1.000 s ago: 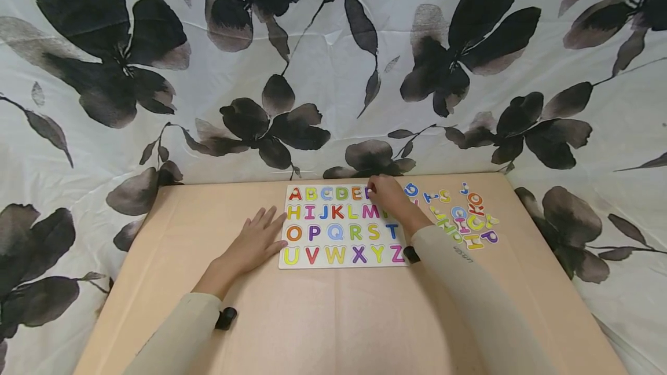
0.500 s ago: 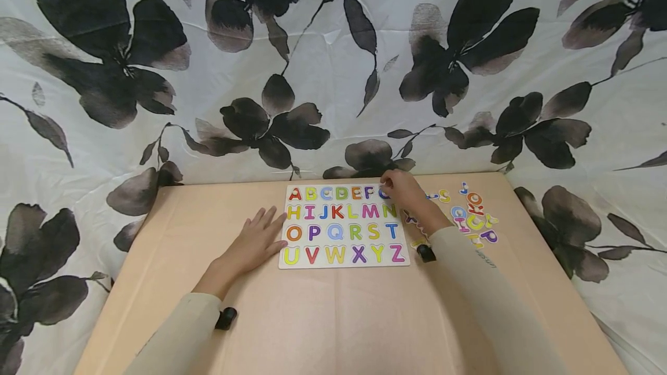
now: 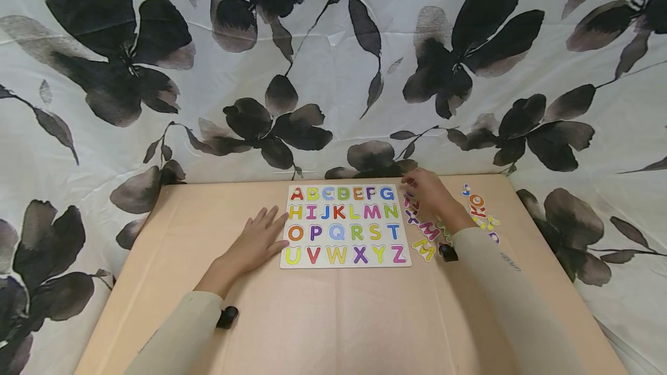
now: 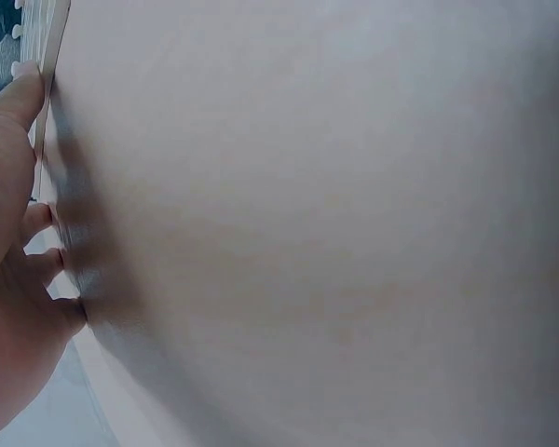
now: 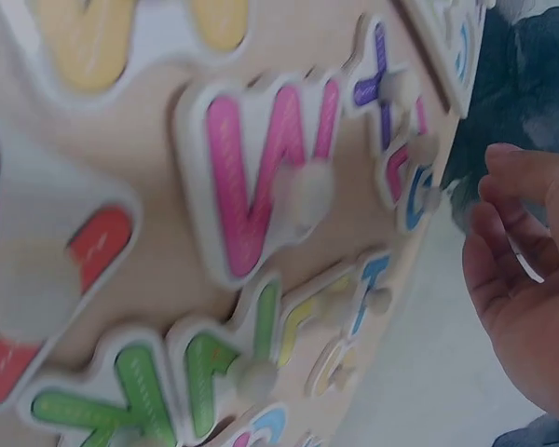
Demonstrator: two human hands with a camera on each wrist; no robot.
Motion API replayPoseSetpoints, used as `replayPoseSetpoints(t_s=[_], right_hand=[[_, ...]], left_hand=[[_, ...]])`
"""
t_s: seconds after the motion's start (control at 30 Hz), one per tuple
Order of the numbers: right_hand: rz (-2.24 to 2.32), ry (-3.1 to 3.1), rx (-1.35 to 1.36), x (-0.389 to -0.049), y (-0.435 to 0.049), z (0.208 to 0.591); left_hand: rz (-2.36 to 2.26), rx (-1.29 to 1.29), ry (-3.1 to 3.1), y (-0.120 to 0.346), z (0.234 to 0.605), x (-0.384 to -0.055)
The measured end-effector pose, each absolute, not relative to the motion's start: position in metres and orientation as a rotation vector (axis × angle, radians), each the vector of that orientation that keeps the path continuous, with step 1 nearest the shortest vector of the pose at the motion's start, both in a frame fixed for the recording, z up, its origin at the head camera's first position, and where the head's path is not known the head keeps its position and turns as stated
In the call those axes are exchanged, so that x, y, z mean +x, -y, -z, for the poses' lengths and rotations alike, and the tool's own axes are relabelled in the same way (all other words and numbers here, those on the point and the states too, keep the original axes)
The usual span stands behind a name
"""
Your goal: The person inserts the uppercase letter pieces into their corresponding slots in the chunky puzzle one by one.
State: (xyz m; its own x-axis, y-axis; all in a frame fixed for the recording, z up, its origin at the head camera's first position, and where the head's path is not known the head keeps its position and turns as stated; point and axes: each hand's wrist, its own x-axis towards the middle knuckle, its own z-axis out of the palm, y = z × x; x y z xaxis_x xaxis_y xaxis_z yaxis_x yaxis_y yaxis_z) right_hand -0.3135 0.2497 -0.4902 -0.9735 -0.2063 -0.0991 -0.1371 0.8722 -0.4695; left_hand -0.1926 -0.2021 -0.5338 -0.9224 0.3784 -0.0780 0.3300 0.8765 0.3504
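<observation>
A white alphabet board [image 3: 315, 259] with rows of coloured letters lies flat near the back of the table. My left hand [image 3: 255, 242] is spread at its left edge; in the left wrist view the thumb [image 4: 20, 98] rests against that edge. Just past the board's top right corner, my right hand [image 3: 429, 192] hovers with loosely bent fingers. Nothing shows between them in the right wrist view, where a blue knobbed letter piece [image 5: 412, 207] lies close to the fingertips. A pink knobbed letter piece [image 5: 225, 177] sits nearer the camera.
Several loose letter pieces lie right of the board, among them a yellow one [image 3: 424, 250] and a red one [image 3: 476, 210]. My right forearm covers part of this pile. Behind the table [image 3: 333, 317] hangs a white cloth [image 3: 359, 143] with dark flowers.
My right hand has moved right, from over the top row's F and G to beyond the board's corner, uncovering those letters. My left hand stays at the board's left edge.
</observation>
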Motion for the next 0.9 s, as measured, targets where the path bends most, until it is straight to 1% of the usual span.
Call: replayPoseSetpoints(t_s=[0.47,0.9], right_hand=[[0.582,-2.883,-0.218,-0.323,-0.268,0.510],[0.664,-2.883,-0.201,-0.318,-0.258,0.497]], left_hand=[[-0.511,0.554,-2.891,0.202,0.531,-0.192],[-0.507,0.548,-2.895,0.202,0.529,-0.191]])
